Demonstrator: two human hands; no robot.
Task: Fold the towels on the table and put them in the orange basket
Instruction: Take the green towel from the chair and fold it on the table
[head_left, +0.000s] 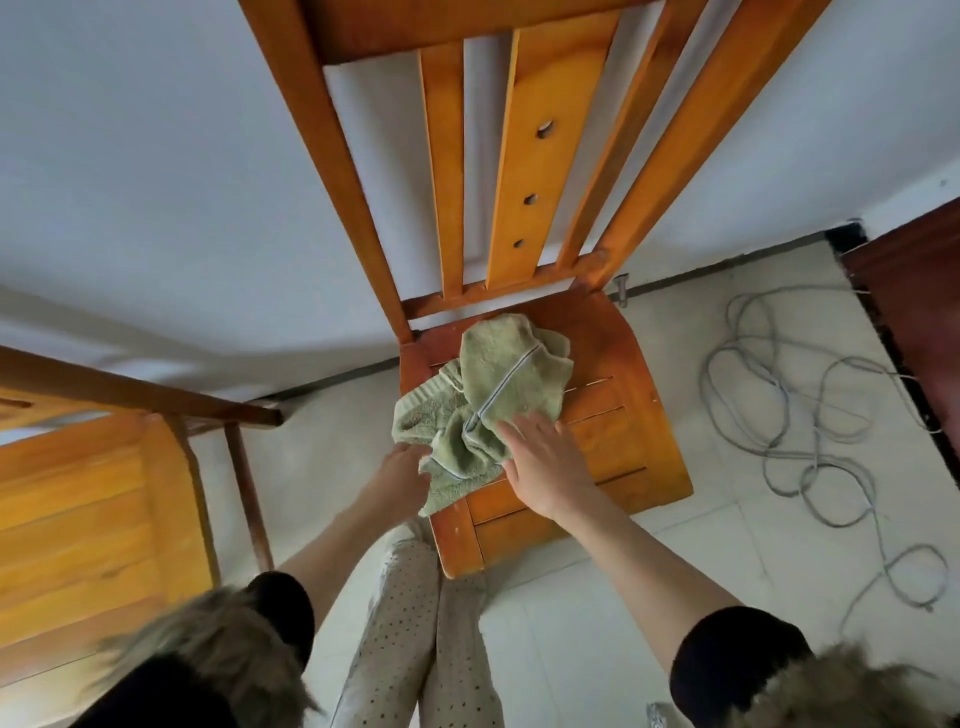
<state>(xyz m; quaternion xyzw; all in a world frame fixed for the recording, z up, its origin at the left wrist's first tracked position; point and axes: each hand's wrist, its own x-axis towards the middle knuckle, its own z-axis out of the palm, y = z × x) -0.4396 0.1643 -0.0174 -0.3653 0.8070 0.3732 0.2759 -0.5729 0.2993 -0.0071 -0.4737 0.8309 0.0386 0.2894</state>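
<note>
While crumpled on chair (618, 364), towel (498, 384), hands touching

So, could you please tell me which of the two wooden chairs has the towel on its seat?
The middle chair holds the green towel; the left chair's seat is bare.

left hand (402, 467) fingers hidden under towel (488, 395)

The chair's slatted backrest (467, 171) walls off the far side, while the bare seat (618, 415) right of the towel (483, 400) lies open.
</note>
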